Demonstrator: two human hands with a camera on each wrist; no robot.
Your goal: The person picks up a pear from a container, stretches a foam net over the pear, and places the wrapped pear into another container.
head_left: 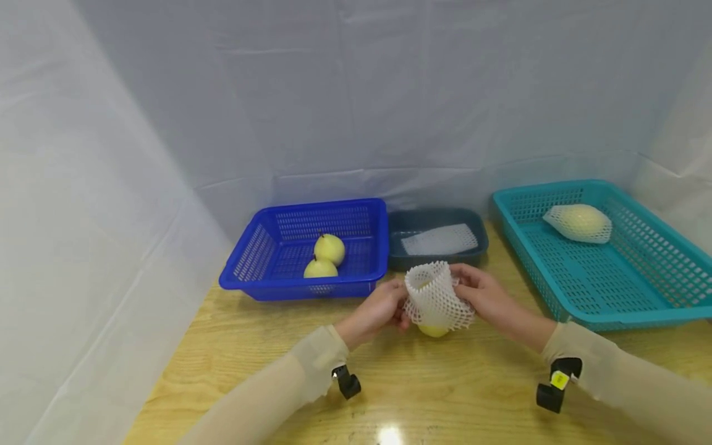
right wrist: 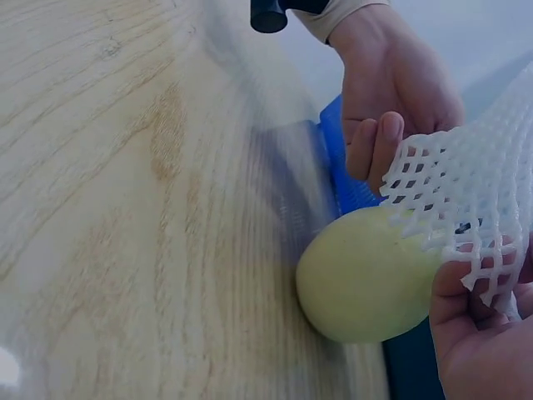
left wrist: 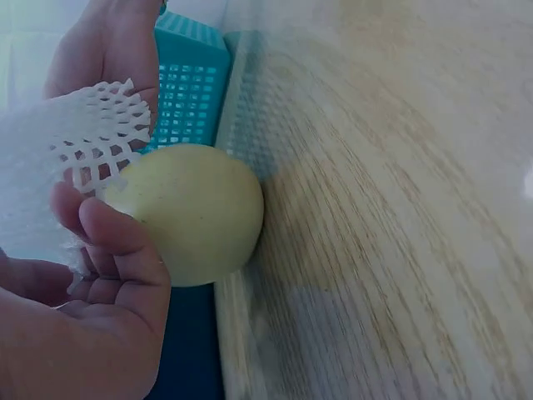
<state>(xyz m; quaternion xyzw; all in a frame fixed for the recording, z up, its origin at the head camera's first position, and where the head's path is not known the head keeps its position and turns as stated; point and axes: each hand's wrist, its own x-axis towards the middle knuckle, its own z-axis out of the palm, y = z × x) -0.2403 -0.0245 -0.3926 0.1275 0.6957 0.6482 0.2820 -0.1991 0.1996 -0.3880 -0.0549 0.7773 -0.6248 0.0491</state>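
Note:
A white foam net sleeve (head_left: 439,300) is held between both hands over a yellow pear (head_left: 433,331) that stands on the wooden table. My left hand (head_left: 384,307) pinches the sleeve's left edge, its fingers curled. On the other side, my right hand (head_left: 481,293) grips the right edge with thumb and fingers. The sleeve's lower rim covers the top of the pear, while the pear's lower part (left wrist: 196,221) shows bare in the left wrist view. From the right wrist, the net (right wrist: 466,187) spreads open over one end of the pear (right wrist: 366,279).
A blue basket (head_left: 311,287) at the left holds two bare pears (head_left: 330,249). Behind the hands, a dark tray (head_left: 400,262) contains flat foam net sleeves (head_left: 442,240). The teal basket (head_left: 534,272) at the right holds a netted pear (head_left: 581,224). White sheeting (head_left: 389,93) hangs behind.

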